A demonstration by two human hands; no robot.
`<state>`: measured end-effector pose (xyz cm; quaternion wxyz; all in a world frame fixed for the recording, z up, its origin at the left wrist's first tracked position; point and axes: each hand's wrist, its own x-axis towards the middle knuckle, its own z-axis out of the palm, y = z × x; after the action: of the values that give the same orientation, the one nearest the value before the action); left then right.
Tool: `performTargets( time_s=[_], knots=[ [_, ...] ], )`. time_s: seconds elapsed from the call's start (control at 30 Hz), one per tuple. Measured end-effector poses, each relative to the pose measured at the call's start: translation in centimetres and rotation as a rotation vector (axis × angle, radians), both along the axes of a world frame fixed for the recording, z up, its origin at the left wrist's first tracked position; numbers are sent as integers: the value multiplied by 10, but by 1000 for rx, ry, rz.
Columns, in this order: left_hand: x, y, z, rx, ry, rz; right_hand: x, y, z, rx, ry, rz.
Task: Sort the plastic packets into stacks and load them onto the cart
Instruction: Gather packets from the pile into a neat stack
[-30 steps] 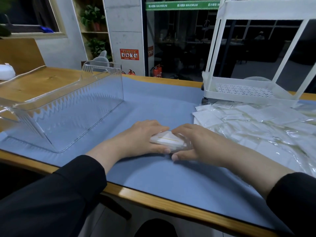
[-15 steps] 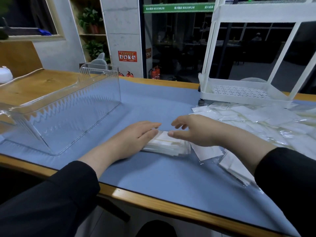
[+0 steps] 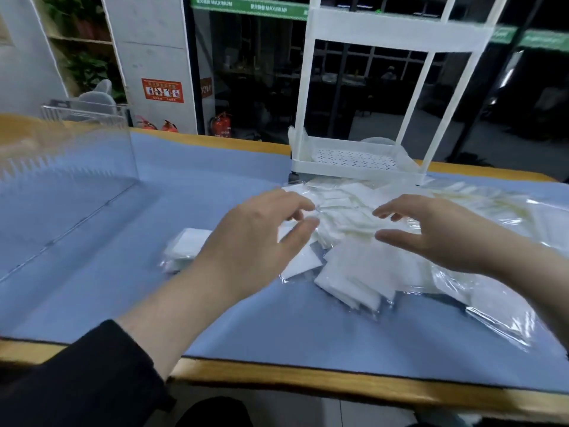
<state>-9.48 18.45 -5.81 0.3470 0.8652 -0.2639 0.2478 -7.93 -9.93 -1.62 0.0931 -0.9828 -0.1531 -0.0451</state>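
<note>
Your left hand (image 3: 252,241) covers the right end of the small stack of packets (image 3: 184,249) and your right hand (image 3: 443,235) hides part of the loose pile of packets (image 3: 354,272), whose far right edge blurs into glare. Both hands hover over that pile with fingers spread wide, holding nothing. The white cart (image 3: 357,163) stands just behind the pile, and the clear bin (image 3: 77,155), motion-blurred, sits well left of it on the blue mat (image 3: 246,328).

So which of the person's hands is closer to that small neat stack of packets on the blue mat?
Left. The left hand hovers just right of the stack, partly overlapping it in view. The right hand is farther right, above the loose pile of packets.
</note>
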Motion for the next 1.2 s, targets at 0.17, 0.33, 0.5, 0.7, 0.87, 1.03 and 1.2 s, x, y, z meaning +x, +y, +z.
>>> performTargets(
  time_s=[0.17,0.33,0.5,0.7,0.87,1.03,1.2],
  knots=[
    [-8,-91,-17,413,259,-89,-39,-51,-23,-24,82,8],
    [4,-124,-41,609,373,-11,-58,-73,-46,-35,76,25],
    [2,-120,-47,392,356,-58,-38,-63,-65,30,-21,89],
    [3,-109,-44,79,482,-135,-17,-45,-68,55,-105,267],
    [6,-101,-45,-142,591,-218,-14,-40,-81,72,-201,301],
    [5,-101,-42,-312,567,-247,-15,-37,-72,152,-224,221],
    [-2,-94,-38,-513,224,-262,-13,-33,-46,192,-208,133]
  ],
)
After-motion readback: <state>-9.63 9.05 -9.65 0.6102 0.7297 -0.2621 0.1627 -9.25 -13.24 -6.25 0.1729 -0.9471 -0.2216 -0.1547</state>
